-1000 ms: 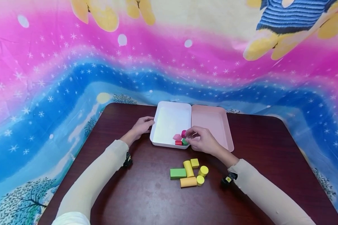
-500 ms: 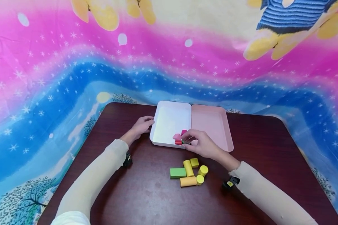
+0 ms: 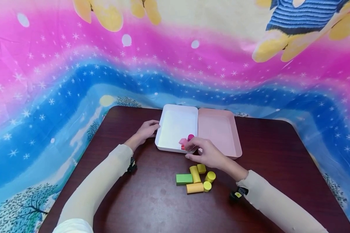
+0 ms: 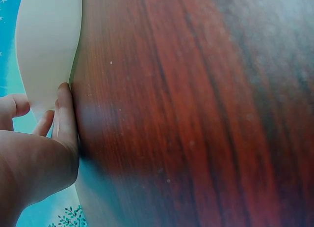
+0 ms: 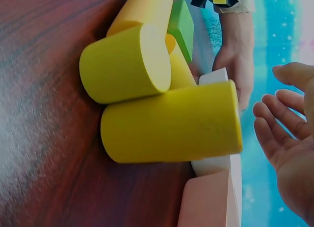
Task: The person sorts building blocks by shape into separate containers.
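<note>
In the head view my left hand [image 3: 147,130] is at the left side of a white tray [image 3: 175,126]. Its fairly straight fingers [image 4: 65,114] touch the tray's outer wall in the left wrist view. My right hand [image 3: 208,153] hovers over the tray's near right corner, fingers loosely bent and apart. The right wrist view shows nothing in that hand. Close to it in the tray are a magenta block [image 3: 191,137], a pink block [image 3: 183,141] and a partly covered red block [image 3: 182,147]. The hand hides the rest of that corner.
A pink tray [image 3: 217,129] adjoins the white one on the right. Nearer on the dark wooden table [image 3: 145,200] lie a green block [image 3: 184,179], an orange cylinder [image 3: 194,188], a yellow cube [image 3: 201,168] and several yellow cylinders [image 5: 171,124]. A printed cloth hangs behind.
My right hand has moved slightly toward me and left, from beside the magenta block to the tray's near corner. The green block in the tray has become covered. My left hand stays put.
</note>
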{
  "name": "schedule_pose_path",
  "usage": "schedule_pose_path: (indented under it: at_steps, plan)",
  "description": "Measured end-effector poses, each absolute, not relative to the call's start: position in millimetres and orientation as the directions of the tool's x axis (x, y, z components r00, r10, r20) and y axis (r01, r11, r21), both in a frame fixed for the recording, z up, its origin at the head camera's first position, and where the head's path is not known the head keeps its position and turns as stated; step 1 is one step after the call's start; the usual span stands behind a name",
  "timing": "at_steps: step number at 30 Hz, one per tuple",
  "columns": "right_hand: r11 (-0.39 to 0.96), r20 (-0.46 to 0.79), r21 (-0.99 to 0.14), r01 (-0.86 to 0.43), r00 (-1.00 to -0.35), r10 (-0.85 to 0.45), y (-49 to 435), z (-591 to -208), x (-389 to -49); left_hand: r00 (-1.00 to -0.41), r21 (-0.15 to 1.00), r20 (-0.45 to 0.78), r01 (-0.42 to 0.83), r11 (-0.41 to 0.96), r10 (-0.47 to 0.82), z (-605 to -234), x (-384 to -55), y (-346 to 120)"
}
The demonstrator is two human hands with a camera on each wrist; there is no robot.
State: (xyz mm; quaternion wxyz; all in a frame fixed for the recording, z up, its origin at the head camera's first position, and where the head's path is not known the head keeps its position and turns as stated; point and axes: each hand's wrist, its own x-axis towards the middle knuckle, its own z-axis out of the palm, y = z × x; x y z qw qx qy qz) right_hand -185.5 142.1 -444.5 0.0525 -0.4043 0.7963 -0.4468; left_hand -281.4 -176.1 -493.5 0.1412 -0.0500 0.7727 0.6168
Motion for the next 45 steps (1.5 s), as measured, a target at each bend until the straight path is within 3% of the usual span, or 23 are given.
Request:
schedule_pose_path:
  at_steps: [16, 29, 38, 45]
  plan:
    - [0.244, 0.255, -0.750, -0.615, -0.609, -0.751, 132.7, -449.1, -169.5, -0.952, 0.936, -0.292, -0.265, 0.232, 0.089, -496.1, -280.8, -174.3]
    - [0.300, 0.177, -0.726, -0.618, -0.591, -0.787, 127.6, -448.9, -153.3, -0.954, 0.937, -0.287, -0.261, 0.230, 0.088, -496.9, -282.5, -175.6]
    - [0.359, 0.173, -0.637, -0.682, -0.580, -0.796, 124.9, -452.7, -147.9, -0.956, 0.941, -0.281, -0.256, 0.223, 0.086, -495.8, -282.3, -175.4]
    - [0.346, 0.138, -0.669, -0.658, -0.568, -0.812, 122.1, -455.5, -141.7, -0.955, 0.938, -0.286, -0.261, 0.227, 0.081, -496.3, -282.4, -175.6]
